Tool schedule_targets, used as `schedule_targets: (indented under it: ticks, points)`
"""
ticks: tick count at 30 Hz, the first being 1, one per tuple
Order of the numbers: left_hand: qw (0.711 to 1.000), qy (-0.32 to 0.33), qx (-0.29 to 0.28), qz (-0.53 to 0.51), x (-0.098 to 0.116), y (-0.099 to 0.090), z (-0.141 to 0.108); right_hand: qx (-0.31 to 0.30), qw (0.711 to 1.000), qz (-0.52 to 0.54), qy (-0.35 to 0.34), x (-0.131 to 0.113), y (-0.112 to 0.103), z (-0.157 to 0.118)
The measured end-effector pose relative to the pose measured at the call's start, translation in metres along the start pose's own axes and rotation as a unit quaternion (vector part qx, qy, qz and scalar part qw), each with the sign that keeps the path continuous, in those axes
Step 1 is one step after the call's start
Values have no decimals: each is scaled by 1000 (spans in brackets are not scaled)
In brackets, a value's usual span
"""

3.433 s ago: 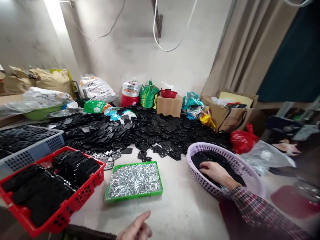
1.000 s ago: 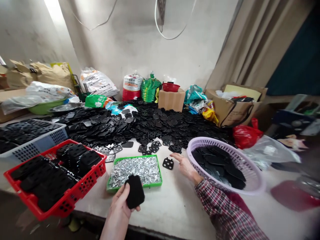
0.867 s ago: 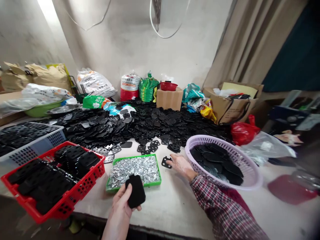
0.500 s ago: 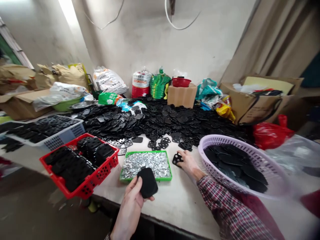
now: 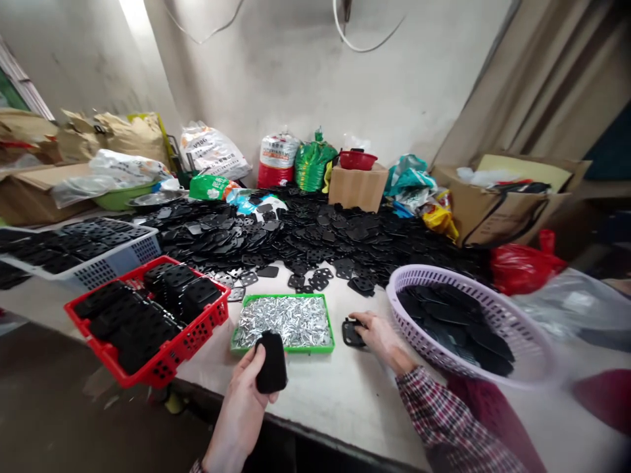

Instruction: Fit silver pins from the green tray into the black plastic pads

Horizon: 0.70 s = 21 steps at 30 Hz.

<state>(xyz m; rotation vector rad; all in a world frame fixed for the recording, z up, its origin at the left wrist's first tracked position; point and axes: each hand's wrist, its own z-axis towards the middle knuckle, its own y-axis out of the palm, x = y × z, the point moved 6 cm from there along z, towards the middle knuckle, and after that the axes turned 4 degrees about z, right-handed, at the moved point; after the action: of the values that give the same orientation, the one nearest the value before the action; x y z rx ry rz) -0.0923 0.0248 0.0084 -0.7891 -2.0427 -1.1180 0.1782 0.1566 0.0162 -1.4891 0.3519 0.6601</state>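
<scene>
My left hand grips a flat black plate with rounded corners and a small tab on top, held upright over the near table edge. The thumb lies on its face; the other fingers are behind it. To the right, my right hand pinches a second black plate at or just above the tabletop. Its fingertips cover part of that plate. Between the hands, a little farther back, is a green tray of small silvery metal pins.
A red basket of stacked black plates stands left, near a pale blue basket. At right is a lilac basket holding black plates. A wide heap of black plates covers the back, before sacks and boxes.
The plate in my left hand has turned more edge-on and moved slightly left in view. The right hand's plate has tilted or turned, so its holes no longer show clearly.
</scene>
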Motion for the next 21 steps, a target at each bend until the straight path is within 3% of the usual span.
schedule_targets:
  ticks: [5,9,12,16,21]
  points:
    - [999,28,-30,5,0,6,1,3,998,-31,-56,-39,2,-2]
    - [998,14,-61,17,-11,19,-3,-26,990,-55,-124,-83,29,-5]
    - [997,19,-67,27,-13,24,-4,-44,986,-77,-144,-102,47,-6]
    - [996,36,-76,37,-2,15,-2,-36,987,-90,-125,-91,39,-1]
    - [998,51,0,38,4,-11,6,-2,987,-162,19,-36,-1,-2]
